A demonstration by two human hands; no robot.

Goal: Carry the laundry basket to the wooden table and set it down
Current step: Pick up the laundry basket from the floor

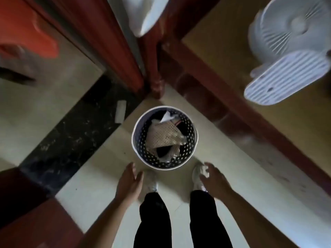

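A round laundry basket [137, 151] with a white rim and dark perforated walls stands on the pale floor just ahead of my feet. Crumpled beige patterned cloth [164, 136] lies inside it. My left hand [129, 181] hovers open near the basket's lower left, short of the rim. Near the lower right is my right hand [214, 179], fingers spread and empty, over my right shoe. The wooden table [223, 56] fills the upper right, its top well above the basket.
A white fan [286, 49] lies on the table top. A reddish table leg [155, 74] stands just beyond the basket. A dark marble floor strip [71, 140] runs to the left, carrying a small white object [120, 111]. A dark wooden door frame [111, 38] rises behind.
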